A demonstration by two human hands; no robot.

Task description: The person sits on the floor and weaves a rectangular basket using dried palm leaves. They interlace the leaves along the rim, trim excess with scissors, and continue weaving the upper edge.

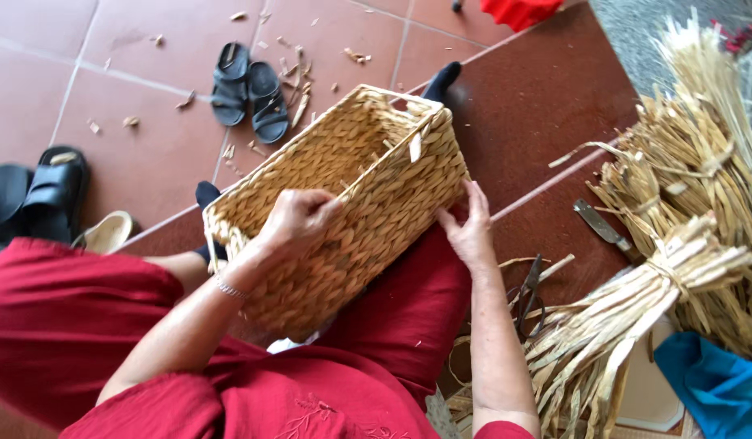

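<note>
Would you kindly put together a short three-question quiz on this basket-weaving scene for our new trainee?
1. True or false: the left hand rests on the rim of the woven basket.
2. Where does the right hand touch the basket? A) its outer side wall B) its inside floor C) nowhere
3. Fill in: a pair of ___ lies on the floor beside the bundles of dried straw.

Key: 1 true; 2 A; 3 scissors.
</note>
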